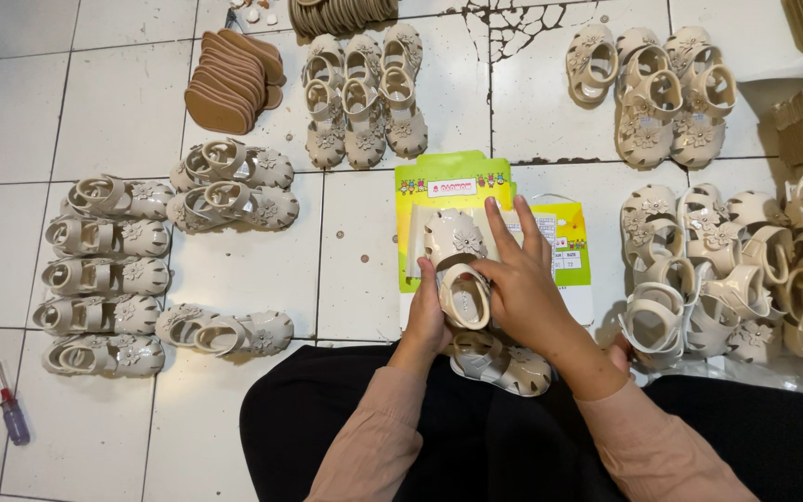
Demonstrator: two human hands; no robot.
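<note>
A small cream sandal [454, 265] with a flower on its toe is held upright over a green and yellow shoe box [454, 191] on the tiled floor. My left hand [425, 316] grips the sandal's heel strap from the left. My right hand [522, 284] holds its right side, fingers spread toward the box. A second cream sandal [504, 363] lies on my lap just below both hands.
Rows of cream sandals lie at left [104, 279], top centre [362, 98], top right [652, 93] and in a heap at right [745, 270]. A stack of brown insoles [231, 79] sits top left. A screwdriver [9, 404] lies bottom left.
</note>
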